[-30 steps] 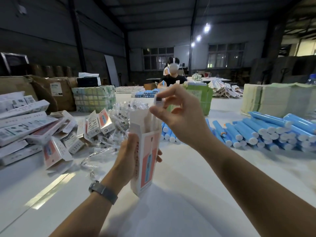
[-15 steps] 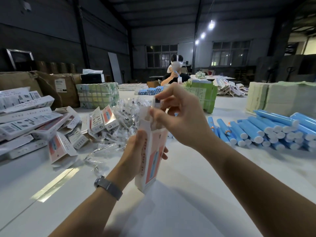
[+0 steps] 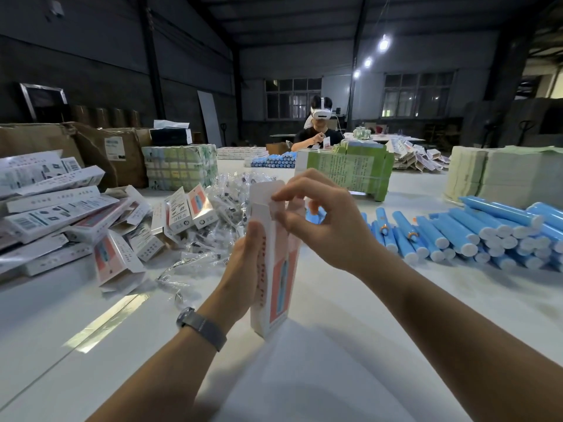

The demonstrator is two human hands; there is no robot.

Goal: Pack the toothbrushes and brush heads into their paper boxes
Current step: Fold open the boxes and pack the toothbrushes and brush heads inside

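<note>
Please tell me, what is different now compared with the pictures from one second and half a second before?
The right hand came down from above the tall white and pink paper box. The small brush head it pinched earlier is no longer visible, and its fingers now bend the box's white top flap over the opening. The left hand still grips the upright box on the white table. The blue toothbrush handles lie unchanged.

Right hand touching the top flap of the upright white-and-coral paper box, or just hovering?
Touching. The head view shows the right hand with its fingertips pinching the flap at the top of the white-and-coral paper box, no gap visible, while the left hand holds the box.
</note>
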